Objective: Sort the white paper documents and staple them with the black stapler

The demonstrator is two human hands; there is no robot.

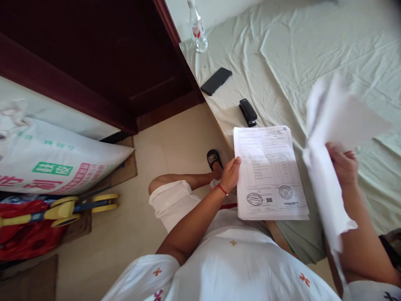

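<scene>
The person sat at the edge of a bed (pixel 313 42) covered with a wrinkled pale green sheet, arms reaching forward from a white top. The left hand (pixel 231 173) was stretched out with the forearm angled up from the elbow, a red string around the wrist, and its fingers closed lightly on the left edge of a stack of printed papers (pixel 269 171) that lay flat on the bed near its corner; two round stamps showed on the lower part of the top page. The right hand (pixel 343 165) was raised further to the right, forearm rising from the lower right, fingers curled around a bundle of white sheets (pixel 328 125) that stood up and bent loosely above and below the grip, blurred with motion. The two sets of paper lay near each other but apart. Just beyond the stack, a black stapler (pixel 248 112) rested on the sheet, then a dark phone (pixel 216 81) face down, and further off a clear bottle (pixel 198 29) with a red label stood close to the bed's edge. On the floor to the left lay a printed white sack (pixel 56 161) and a yellow and blue toy (pixel 65 207) beside red fabric.
</scene>
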